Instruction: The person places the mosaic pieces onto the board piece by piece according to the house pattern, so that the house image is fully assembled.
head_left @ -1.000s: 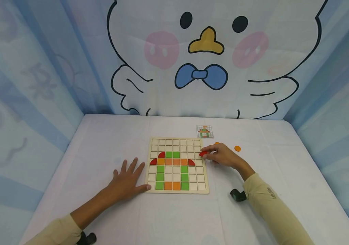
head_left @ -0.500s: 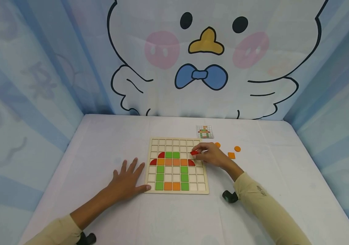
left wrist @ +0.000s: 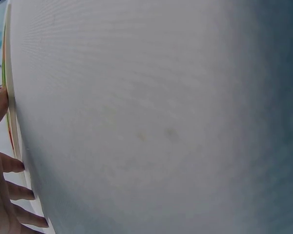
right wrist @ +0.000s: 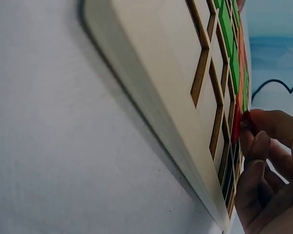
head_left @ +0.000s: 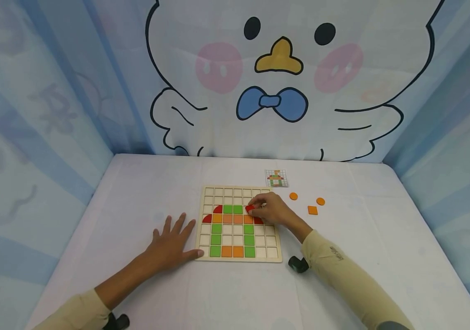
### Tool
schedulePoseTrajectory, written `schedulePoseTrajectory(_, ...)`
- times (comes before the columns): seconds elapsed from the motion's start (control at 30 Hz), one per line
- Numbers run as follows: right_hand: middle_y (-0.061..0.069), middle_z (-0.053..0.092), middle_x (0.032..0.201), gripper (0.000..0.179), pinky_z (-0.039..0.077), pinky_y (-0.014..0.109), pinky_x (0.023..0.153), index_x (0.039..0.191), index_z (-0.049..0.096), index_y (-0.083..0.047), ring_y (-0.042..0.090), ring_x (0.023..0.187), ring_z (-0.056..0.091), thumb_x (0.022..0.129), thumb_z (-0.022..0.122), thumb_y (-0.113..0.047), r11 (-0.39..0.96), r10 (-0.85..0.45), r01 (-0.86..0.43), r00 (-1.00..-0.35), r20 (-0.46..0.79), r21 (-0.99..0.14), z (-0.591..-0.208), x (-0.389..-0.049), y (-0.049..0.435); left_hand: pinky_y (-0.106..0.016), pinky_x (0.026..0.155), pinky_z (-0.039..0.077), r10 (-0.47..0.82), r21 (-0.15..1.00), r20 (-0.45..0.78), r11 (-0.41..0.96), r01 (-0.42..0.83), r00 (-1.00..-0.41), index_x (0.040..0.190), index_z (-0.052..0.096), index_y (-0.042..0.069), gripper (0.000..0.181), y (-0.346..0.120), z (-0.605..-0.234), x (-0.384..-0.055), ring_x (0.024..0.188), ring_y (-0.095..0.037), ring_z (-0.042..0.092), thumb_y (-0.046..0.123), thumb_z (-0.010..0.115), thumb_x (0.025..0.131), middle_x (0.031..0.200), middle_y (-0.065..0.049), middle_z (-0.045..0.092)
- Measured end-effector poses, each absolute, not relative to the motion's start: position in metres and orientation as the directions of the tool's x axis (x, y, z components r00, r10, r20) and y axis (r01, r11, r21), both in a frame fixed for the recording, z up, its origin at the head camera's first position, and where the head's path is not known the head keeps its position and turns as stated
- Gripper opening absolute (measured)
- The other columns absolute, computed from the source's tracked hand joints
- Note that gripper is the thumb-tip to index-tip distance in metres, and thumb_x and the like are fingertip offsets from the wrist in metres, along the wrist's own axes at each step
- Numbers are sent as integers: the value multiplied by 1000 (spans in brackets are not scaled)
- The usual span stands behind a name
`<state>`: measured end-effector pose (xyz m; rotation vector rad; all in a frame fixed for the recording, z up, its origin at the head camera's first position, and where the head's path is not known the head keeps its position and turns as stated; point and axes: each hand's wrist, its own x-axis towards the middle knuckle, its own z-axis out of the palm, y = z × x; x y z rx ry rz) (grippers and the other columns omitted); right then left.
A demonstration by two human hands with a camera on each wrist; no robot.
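Observation:
A wooden grid board [head_left: 265, 239] lies on the table with green, orange and red tiles set in its cells. My right hand [head_left: 274, 210] pinches a red tile [head_left: 249, 209] between thumb and fingers, over the cell to the right of the upper green pair. In the right wrist view the same tile [right wrist: 250, 121] shows at the fingertips, close to the board's surface. Spread flat on the table, my left hand [head_left: 172, 243] has its thumb on the board's lower left corner. The left wrist view shows only part of that hand [left wrist: 5, 195], beside the board edge.
Behind the board lies a small pattern card [head_left: 276, 178]. To the right of the board are two orange round tiles, one nearer [head_left: 293, 196] and one farther right [head_left: 320, 201], and an orange square tile [head_left: 312, 210]. A printed curtain [head_left: 235, 133] closes off the table's back.
My right hand has carried the red tile leftward from the board's right edge to beside the green pair. The orange tiles it covered now show. My left hand has stayed put.

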<state>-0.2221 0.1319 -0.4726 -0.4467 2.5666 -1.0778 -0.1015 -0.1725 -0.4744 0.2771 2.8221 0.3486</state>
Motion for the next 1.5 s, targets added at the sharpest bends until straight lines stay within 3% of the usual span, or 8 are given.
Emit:
schedulePoseTrajectory(0.53, -5, 66, 81, 19, 43, 27, 61, 99, 75, -18, 12, 71, 56, 86, 80, -31, 805, -314, -167, -934, -170, -569, -467, -220, 119, -82, 102, 25, 220, 258, -253, 954, 153, -942, 157, 35, 12, 92, -172, -473, -102, 147, -58, 15, 60, 68, 86, 165, -22, 22)
schedulePoseTrajectory(1.0, -4, 66, 80, 12, 44, 27, 63, 98, 75, -16, 11, 69, 56, 88, 77, -24, 787, -347, -181, -920, -180, -590, -464, -219, 120, -82, 101, 26, 223, 254, -246, 954, 160, -943, 156, 36, 11, 92, -172, -473, -102, 147, -59, 17, 60, 68, 86, 164, -23, 23)
schedulePoseTrajectory(1.3, -3, 66, 88, 20, 45, 31, 72, 106, 73, -18, 13, 78, 56, 89, 76, -29, 749, -406, -207, -894, -190, -629, -464, -221, 132, -83, 101, 25, 223, 262, -252, 952, 155, -942, 157, 35, 13, 93, -173, -475, -102, 147, -58, 15, 63, 67, 85, 165, -22, 22)
schedulePoseTrajectory(1.5, -1, 67, 93, 30, 45, 29, 69, 114, 71, -13, 14, 78, 54, 88, 77, -26, 677, -491, -267, -858, -150, -686, -463, -223, 156, -83, 102, 24, 222, 263, -254, 952, 154, -941, 157, 34, 14, 94, -174, -476, -102, 148, -58, 14, 65, 66, 85, 166, -21, 21)
